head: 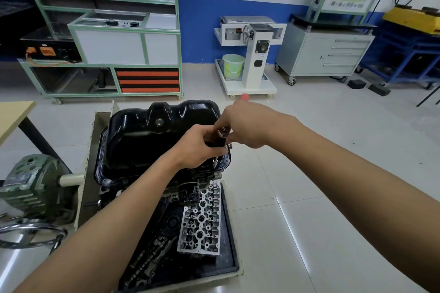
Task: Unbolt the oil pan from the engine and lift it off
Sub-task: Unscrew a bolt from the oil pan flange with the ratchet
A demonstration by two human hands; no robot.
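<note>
The black oil pan (147, 140) sits upside-up on the inverted engine (190, 188), which is mounted on a stand. My left hand (192, 145) grips the black body of a socket driver (217, 141) standing over the pan's right flange. Its metal socket end (215, 161) points down at a flange bolt. My right hand (245, 123) pinches the top of the same tool with thumb and fingers. The bolt under the socket is hidden.
A black drip tray (228, 254) below holds an aluminium cylinder head (202, 223) and chain parts. A green gearbox with handwheel (31, 188) stands at left. A white engine stand (250, 54), grey tool cabinet (326, 54) and green-framed bench (107, 54) line the far wall.
</note>
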